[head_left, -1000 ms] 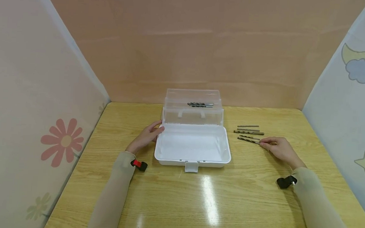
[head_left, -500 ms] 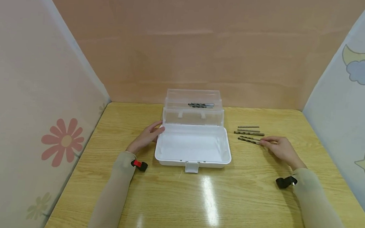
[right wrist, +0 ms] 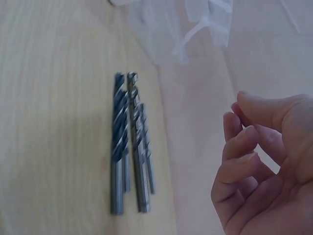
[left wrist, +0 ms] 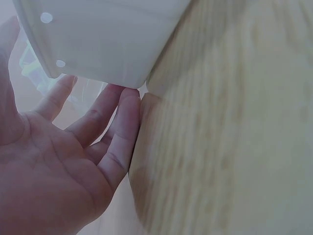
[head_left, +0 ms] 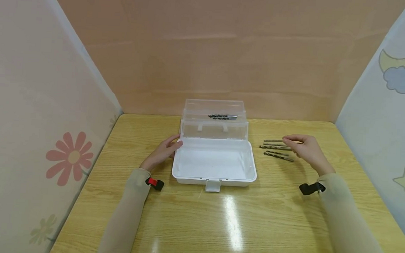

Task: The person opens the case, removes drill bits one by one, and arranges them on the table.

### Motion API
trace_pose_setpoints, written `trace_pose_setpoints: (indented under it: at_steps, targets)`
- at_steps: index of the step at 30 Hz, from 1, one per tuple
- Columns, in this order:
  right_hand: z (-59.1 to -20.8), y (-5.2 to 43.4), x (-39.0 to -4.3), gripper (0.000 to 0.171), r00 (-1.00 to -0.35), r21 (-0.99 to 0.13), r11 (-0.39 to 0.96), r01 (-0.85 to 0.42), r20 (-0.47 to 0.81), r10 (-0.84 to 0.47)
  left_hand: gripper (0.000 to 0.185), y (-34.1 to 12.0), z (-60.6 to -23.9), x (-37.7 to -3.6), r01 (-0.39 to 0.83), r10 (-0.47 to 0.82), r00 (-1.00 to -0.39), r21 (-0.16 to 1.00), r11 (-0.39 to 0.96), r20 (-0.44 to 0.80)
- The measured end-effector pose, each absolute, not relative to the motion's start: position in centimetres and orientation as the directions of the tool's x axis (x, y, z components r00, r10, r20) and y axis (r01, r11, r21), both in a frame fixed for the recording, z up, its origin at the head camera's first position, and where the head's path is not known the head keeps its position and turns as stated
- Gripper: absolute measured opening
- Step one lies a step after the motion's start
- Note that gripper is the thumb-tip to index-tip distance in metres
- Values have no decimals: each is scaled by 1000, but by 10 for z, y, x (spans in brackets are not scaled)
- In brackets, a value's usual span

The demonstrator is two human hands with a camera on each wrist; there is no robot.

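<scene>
A white plastic toolbox [head_left: 215,160] lies open, its clear lid [head_left: 214,104] tipped back. My left hand [head_left: 162,151] holds its rear left corner, thumb at the rim; in the left wrist view the fingers [left wrist: 124,122] curl behind the box's edge. To the right lie several drill bits [head_left: 275,148] in a loose row, thick and thin. Over the rear thin drill bit [head_left: 272,141] is my right hand [head_left: 307,150], fingertips at its right end. In the right wrist view the fingers are bent, with no bit visible between them; the contact is hidden in the head view.
More drill bits [head_left: 223,116] lie in a translucent tray section behind the white compartment. The latch [head_left: 212,185] hangs at the box's front. A wooden table [head_left: 189,222] meets a brown back wall [head_left: 224,54], with patterned panels at both sides.
My right hand has left the front dark drill bit, whose shank now shows, and moved back and slightly left to the rear thin bit. The left hand and toolbox look unmoved.
</scene>
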State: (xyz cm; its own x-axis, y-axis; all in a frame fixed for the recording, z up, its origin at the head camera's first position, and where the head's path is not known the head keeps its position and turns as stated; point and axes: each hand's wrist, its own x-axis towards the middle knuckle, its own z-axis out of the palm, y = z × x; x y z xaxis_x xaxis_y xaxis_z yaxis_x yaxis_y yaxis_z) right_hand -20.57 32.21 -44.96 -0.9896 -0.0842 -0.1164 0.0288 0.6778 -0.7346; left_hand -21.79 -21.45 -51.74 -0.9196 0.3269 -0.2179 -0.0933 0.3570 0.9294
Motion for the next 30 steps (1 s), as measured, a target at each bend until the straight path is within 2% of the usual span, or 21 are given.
trace_pose_setpoints:
  at_steps: [11, 16, 24, 30]
  targets:
    - [-424, 287, -225, 63, -987, -749, 661, 38, -133, -94, 70, -216, -519, -219, -100, 327, -918, 928, 358, -225]
    - [-416, 272, -235, 59, -988, -777, 629, 25, -116, -104, 70, -216, -519, -219, -95, 339, -914, 931, 352, -222]
    - [-408, 247, -246, 51, -992, -760, 649, 35, -106, -71, 68, -215, -518, -220, -78, 353, -914, 941, 331, -200]
    - [-400, 229, -254, 48, -995, -749, 663, -16, -56, -88, 66, -214, -515, -218, -85, 349, -914, 940, 331, -206]
